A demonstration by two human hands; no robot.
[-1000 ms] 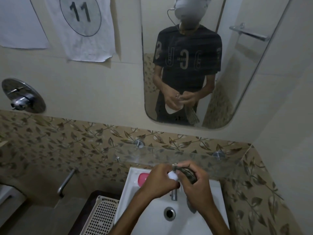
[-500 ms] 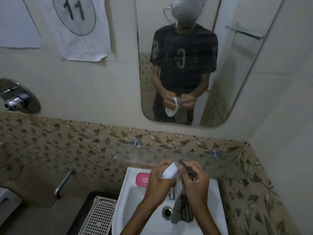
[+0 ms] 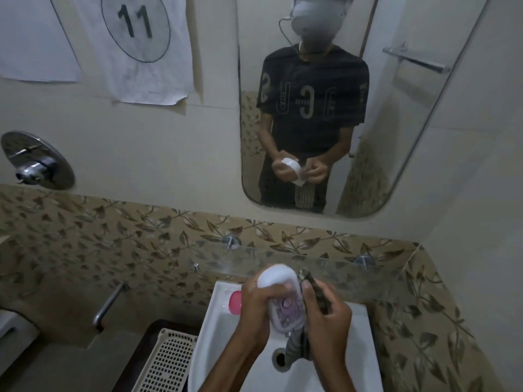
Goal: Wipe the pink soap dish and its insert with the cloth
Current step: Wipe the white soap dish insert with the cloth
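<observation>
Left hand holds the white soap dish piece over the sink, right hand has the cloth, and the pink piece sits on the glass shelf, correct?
Not quite: the head view shows the pink piece on the sink rim, not the glass shelf. The rest stands.

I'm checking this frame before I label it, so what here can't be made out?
All in the head view:
- Pink dish on the sink: mostly behind the left hand.
- Insert: motion-blurred, pattern unclear; left fingers cover its edge.
- Cloth: upper part bunched in the right hand, so contact with the insert is unclear.
- Tap: hidden behind the hands.
- Sink's near edge: cut off by the frame bottom.
</observation>
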